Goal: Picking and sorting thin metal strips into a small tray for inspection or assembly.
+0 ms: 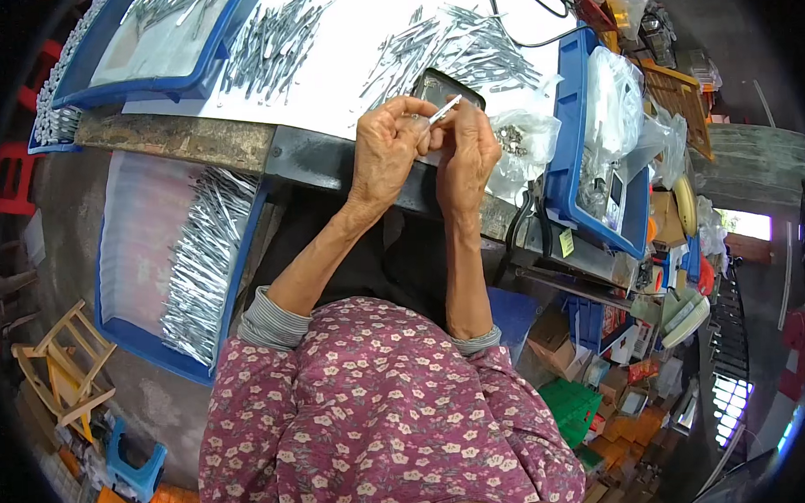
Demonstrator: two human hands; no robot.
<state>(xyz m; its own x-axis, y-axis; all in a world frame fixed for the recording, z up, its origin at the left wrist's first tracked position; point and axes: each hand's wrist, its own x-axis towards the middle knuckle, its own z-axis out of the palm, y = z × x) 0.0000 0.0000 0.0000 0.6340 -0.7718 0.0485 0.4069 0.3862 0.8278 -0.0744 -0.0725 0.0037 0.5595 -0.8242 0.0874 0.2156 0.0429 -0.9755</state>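
My left hand (387, 152) and my right hand (468, 160) meet above the front edge of the bench, fingers pinched together. Between them is a slim silver metal piece (445, 110), tilted up to the right; its lower end is hidden by my fingers. Just behind it lies a small dark-rimmed tray (470, 93). A loose heap of similar slim metal pieces (453, 50) spreads over the white bench top beyond. Another heap (276, 45) lies farther left. To the right of my right hand, a clear plastic bag (533, 133) holds small metal parts.
A blue crate (570, 179) with plastic bags stands at the bench's right, pliers with dark handles (520, 214) beside it. A blue tray (140, 94) sits on the bench at far left. Below, a blue-rimmed bin (139, 336) holds many metal pieces. A black cable (501, 17) crosses the back.
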